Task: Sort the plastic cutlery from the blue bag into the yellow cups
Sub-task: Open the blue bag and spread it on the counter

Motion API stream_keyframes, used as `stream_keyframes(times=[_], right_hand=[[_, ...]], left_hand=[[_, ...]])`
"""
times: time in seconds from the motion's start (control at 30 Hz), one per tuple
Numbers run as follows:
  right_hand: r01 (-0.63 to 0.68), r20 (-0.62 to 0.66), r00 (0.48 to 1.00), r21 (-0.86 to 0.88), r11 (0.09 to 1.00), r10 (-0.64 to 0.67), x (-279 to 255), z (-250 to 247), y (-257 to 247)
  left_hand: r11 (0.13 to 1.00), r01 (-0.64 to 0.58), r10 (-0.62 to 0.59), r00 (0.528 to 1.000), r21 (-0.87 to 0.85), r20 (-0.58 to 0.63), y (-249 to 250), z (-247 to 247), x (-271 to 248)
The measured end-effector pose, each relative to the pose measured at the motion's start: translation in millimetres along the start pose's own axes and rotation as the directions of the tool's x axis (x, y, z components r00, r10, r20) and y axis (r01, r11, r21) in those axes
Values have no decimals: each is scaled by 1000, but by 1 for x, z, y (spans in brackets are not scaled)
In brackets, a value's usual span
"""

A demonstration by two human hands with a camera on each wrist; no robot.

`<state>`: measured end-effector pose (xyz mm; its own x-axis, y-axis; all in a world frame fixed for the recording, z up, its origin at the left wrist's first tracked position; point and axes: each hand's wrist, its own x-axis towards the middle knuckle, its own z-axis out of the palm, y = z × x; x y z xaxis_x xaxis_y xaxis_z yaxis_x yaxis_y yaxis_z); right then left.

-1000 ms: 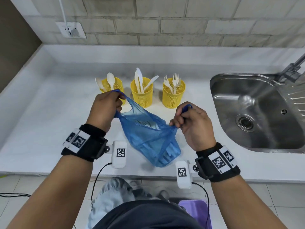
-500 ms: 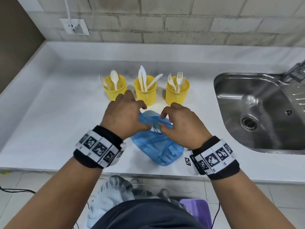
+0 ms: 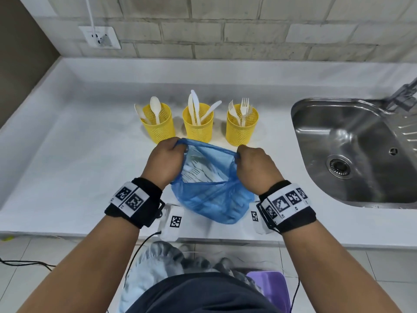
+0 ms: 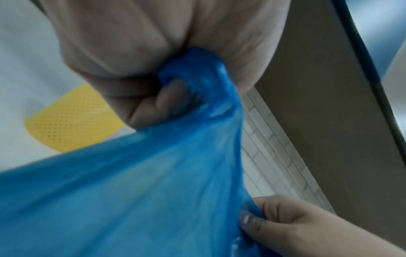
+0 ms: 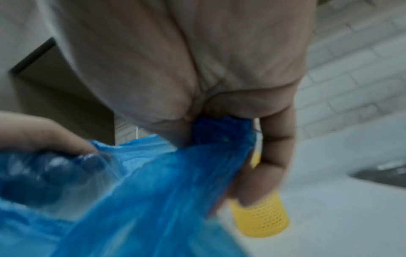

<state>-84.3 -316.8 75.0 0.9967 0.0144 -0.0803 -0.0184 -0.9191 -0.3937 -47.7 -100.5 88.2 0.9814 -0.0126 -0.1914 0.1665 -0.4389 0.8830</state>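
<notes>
A blue plastic bag (image 3: 212, 197) rests on the white counter (image 3: 74, 159) near its front edge, its mouth pulled wide. White cutlery (image 3: 198, 171) shows inside it. My left hand (image 3: 167, 161) grips the bag's left rim (image 4: 197, 83), fingers curled round the plastic. My right hand (image 3: 255, 166) grips the right rim (image 5: 222, 130) the same way. Behind the bag stand three yellow mesh cups: the left cup (image 3: 159, 126) holds spoons, the middle cup (image 3: 198, 125) holds knives, the right cup (image 3: 242, 126) holds forks.
A steel sink (image 3: 352, 150) lies to the right, with a tap (image 3: 404, 93) at its far corner. A wall socket (image 3: 100, 37) sits on the brick wall behind. A purple item (image 3: 269, 288) lies on the floor below the counter edge.
A second ago both hands held the bag's handles apart. Half a second ago they came together over the bag. Now they grip the rim and spread the mouth wide.
</notes>
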Motion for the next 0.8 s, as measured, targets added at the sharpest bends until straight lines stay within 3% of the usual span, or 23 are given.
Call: stream_keyframes(times=[0.1, 0.2, 0.37, 0.47, 0.57, 0.63, 0.73, 0.8], right_hand=[[-10, -130, 990, 292, 956, 50, 6, -5, -2], [-21, -147, 985, 406, 914, 88, 9, -9, -8], [-2, -241, 963, 450, 893, 124, 9, -9, -14], [37, -308, 948, 369, 929, 84, 5, -6, -11], [57, -262, 965, 198, 979, -3, 3, -2, 0], [56, -257, 966, 210, 976, 0, 2, -1, 8], [14, -201, 977, 408, 913, 75, 3, 2, 17], [-65, -112, 978, 644, 763, 178, 3, 3, 20]], left_hand=[[962, 102, -104, 995, -253, 3, 0, -1, 1], [946, 94, -100, 995, -312, -3, 4, -3, 1], [827, 148, -144, 988, -543, 50, -2, -8, 4], [789, 160, -142, 987, -593, 78, -4, -10, 1], [849, 106, -100, 994, -517, 38, -11, -14, -3], [879, 73, -73, 997, -471, 19, -17, -15, -5], [862, 104, -106, 994, -497, 24, -27, -17, -5], [817, 171, -177, 983, -551, 42, -30, -19, -4]])
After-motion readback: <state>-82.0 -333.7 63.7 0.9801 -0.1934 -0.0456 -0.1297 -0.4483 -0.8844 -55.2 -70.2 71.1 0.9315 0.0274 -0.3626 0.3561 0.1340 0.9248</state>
